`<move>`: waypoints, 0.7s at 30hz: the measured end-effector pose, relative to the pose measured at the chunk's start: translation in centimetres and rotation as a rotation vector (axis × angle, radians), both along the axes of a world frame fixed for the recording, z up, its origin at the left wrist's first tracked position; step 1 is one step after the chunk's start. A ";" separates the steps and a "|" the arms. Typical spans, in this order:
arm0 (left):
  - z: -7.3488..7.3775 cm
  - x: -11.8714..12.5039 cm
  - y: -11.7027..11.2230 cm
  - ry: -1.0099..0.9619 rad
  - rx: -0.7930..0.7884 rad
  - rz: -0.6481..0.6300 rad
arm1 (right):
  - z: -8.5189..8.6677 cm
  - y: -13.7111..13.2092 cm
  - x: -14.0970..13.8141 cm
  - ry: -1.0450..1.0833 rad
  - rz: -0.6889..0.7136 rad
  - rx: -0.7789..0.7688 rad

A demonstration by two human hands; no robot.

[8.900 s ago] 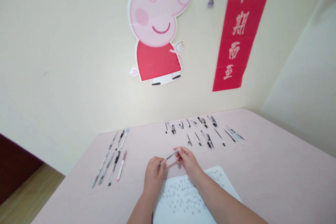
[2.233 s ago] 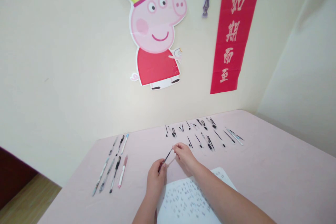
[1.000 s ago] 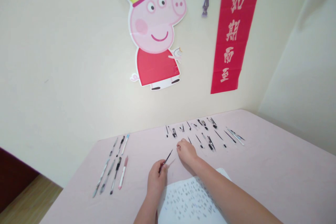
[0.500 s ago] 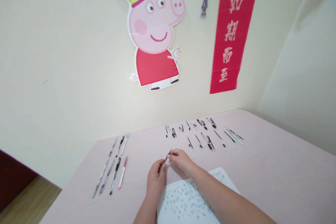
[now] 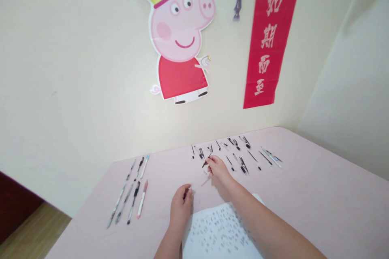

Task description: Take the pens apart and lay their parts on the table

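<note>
My right hand [image 5: 216, 168] is stretched forward over the pink table [image 5: 306, 198], and its fingertips pinch a thin black pen refill [image 5: 206, 162]. It hovers at the left end of the rows of small pen parts [image 5: 241, 160]. My left hand [image 5: 181, 204] rests nearer to me with its fingers curled. A tiny pale bit shows at its fingertips, too small to name. Between the two hands a pale, slim clear piece [image 5: 206, 180] lies on the table.
Several whole pens [image 5: 133, 192] lie in rows at the left of the table. A white sheet covered in small marks [image 5: 217, 232] lies under my right forearm. The wall behind carries a cartoon pig cut-out [image 5: 180, 40] and a red banner [image 5: 270, 36].
My right hand took the black refill from my left hand and carried it forward and right to the rows of parts. My left hand stayed in place.
</note>
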State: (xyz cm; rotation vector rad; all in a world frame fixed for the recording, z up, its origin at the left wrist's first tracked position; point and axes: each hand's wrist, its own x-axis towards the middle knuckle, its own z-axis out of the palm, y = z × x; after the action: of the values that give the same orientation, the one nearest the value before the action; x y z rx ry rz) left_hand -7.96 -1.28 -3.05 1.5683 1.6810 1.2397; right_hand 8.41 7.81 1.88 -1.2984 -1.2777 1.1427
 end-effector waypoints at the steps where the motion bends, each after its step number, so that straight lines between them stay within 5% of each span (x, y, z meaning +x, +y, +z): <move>1: 0.0 0.0 0.0 -0.004 0.001 0.003 | 0.0 0.3 0.3 -0.027 -0.006 0.023; 6: -0.2 0.0 0.1 -0.031 0.003 0.010 | -0.9 0.4 0.5 -0.236 0.017 0.103; 11: -0.3 -0.1 0.1 -0.034 -0.002 0.008 | -1.2 -0.5 -0.7 -0.903 0.119 0.184; 21: -0.3 -0.1 0.1 -0.028 0.008 0.008 | 0.1 -0.7 -2.8 -1.101 0.181 0.165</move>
State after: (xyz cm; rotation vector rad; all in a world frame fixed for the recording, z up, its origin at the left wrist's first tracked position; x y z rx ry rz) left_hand -8.05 -1.22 -3.34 1.5435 1.6682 1.2673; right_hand 5.63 7.12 2.00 -1.7736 -2.2427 0.3421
